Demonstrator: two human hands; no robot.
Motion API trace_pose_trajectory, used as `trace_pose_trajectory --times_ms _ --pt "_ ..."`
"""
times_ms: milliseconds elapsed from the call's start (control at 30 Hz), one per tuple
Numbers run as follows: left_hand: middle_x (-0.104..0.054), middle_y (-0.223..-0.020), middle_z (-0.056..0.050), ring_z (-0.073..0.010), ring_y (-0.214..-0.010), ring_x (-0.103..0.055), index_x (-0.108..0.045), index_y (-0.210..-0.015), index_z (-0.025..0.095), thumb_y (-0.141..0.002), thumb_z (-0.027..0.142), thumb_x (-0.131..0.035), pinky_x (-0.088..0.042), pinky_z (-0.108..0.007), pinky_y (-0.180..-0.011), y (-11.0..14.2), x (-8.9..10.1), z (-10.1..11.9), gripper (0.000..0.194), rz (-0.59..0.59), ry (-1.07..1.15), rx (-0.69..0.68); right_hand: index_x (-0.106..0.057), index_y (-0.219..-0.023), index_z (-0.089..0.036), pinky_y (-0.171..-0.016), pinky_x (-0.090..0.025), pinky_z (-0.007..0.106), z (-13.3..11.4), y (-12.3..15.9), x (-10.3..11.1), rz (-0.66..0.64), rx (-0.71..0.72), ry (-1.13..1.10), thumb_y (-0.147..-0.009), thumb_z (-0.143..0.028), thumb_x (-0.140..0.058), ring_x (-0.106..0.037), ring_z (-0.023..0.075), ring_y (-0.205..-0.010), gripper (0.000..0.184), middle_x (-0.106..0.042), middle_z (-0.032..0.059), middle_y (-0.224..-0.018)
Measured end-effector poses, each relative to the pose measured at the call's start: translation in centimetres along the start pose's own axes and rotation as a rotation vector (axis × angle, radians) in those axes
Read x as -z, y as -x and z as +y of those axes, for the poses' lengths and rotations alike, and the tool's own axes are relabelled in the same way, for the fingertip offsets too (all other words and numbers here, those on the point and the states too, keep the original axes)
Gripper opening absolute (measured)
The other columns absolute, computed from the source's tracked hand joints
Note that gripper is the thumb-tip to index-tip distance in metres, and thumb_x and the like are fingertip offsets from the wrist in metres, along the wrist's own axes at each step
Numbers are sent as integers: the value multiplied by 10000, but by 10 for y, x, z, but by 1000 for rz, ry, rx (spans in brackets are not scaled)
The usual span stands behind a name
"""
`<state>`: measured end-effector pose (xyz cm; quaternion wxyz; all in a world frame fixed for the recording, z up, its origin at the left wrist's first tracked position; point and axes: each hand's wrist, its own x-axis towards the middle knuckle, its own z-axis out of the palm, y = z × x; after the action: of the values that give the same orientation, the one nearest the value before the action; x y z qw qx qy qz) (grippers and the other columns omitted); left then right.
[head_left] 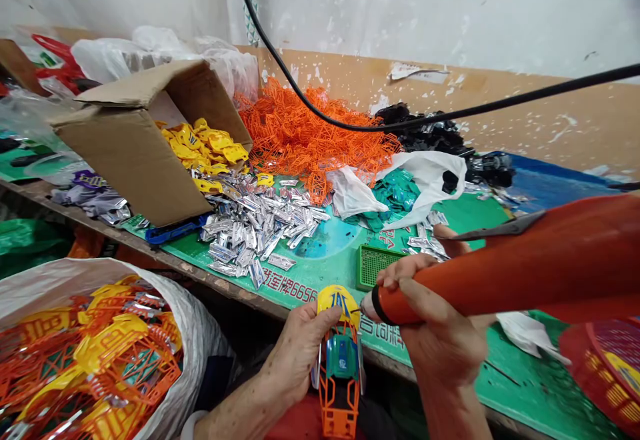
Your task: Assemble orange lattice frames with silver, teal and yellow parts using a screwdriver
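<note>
My left hand point(299, 341) is closed around a toy car body point(342, 353), its thumb pressed near the yellow front piece point(334, 297). The body has an orange cage frame, a green middle part and silvery side strips. My right hand point(440, 333) grips an orange electric screwdriver point(505, 260) that slants in from the right. The screwdriver's thin bit meets or nearly meets the yellow piece beside my left thumb; exact contact is too small to tell. A small green basket point(364, 273) sits on the table just beyond the screwdriver's nose.
Silver strips point(250, 227), orange frames point(310, 133) and black parts point(430, 130) lie heaped on the green table point(320, 253). A cardboard box point(130, 167) holds yellow pieces. At left stands a white sack point(200, 333) of assembled bodies; at right, a red basket point(580, 353). A black cable point(280, 60) hangs across.
</note>
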<state>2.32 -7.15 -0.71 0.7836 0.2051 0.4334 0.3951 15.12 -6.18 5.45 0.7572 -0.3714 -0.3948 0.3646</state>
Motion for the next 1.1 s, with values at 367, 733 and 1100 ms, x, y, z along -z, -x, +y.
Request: trace_pose_trajectory --times_ms 367,733,1100 --pt "-686 -675 -54 -107 -531 -579 -697 -825 89 -638 338 -812 -460 -196 -508 -1 2 -6 332 8 65 -17 -522 -1198 -260 -644 -496 349 4 3 2 -5 -24 24 -686 -141 -685 -557 142 -602 550 -588 -56 -664" --pt "-653 -584 -26 -83 -446 -535 -687 -751 84 -555 312 -855 -439 -184 -446 0 3 -5 344 43 101 19 -503 -1157 -244 -612 -504 342 11 11 -1 44 -12 54 -648 -111 -685 -559 128 -563 557 -580 -63 -678" --pt "-680 -624 -38 -89 -459 -558 -695 -798 93 -643 365 -810 -448 -181 -454 3 5 6 334 -54 -41 6 -519 -1173 -254 -584 -511 341 -12 5 -5 46 26 -30 -612 -108 -676 -558 146 -556 600 -598 -63 -627"
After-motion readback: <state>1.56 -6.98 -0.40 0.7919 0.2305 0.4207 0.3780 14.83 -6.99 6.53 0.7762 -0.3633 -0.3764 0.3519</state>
